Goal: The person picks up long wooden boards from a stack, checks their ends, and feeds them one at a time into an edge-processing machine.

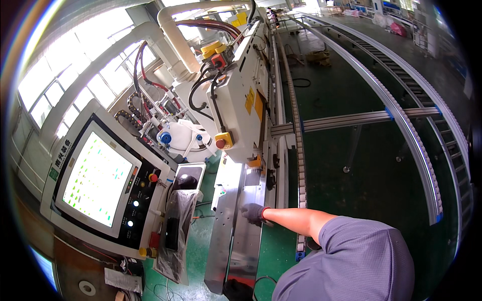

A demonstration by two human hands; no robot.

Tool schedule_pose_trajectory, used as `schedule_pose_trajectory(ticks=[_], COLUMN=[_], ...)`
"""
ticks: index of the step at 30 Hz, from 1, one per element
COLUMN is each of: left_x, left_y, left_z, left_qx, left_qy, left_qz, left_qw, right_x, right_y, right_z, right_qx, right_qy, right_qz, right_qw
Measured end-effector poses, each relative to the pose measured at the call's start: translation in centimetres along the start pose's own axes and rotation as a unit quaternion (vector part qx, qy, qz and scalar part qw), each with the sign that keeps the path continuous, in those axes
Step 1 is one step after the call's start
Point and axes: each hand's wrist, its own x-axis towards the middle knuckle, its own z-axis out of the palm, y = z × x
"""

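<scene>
A factory workshop is indicated by a large pale machine [235, 118] fitted with a red push-button [220, 144], a control console [134, 215] with a lit screen [98, 178], and long metal conveyor rails [417, 156]; a green floor [201, 241] and bright, many-paned windows [60, 70] are also seen.

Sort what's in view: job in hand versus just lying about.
Likely in the job:
- right gloved hand, at the metal bed
- beige machine at the bed's far end
- lit control screen

Apparently lying about:
- pink bundle, far back
- brown heap, upper right
</scene>
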Motion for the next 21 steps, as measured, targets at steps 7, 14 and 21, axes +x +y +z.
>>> schedule_pose_trajectory(ticks=[7,14,21], left_x=[0.2,-0.1,1.3], left_y=[-0.7,-0.5,1.1], left_z=[1.0,0.2,1.3], left_qx=[-0.01,-0.027,0.071], left_qy=[-0.021,-0.036,0.037], left_qz=[-0.017,-0.049,0.114], left_qw=[1.0,0.998,0.99], right_x=[0.1,-7.6,-10.9], right_y=[4.9,13.4,25.1], right_z=[-2.5,-19.4,-21.7], right_qx=[0.328,0.503,0.337], right_qy=[-0.052,0.267,0.534], right_qz=[0.06,-0.255,0.027], right_qw=[0.941,0.782,0.775])
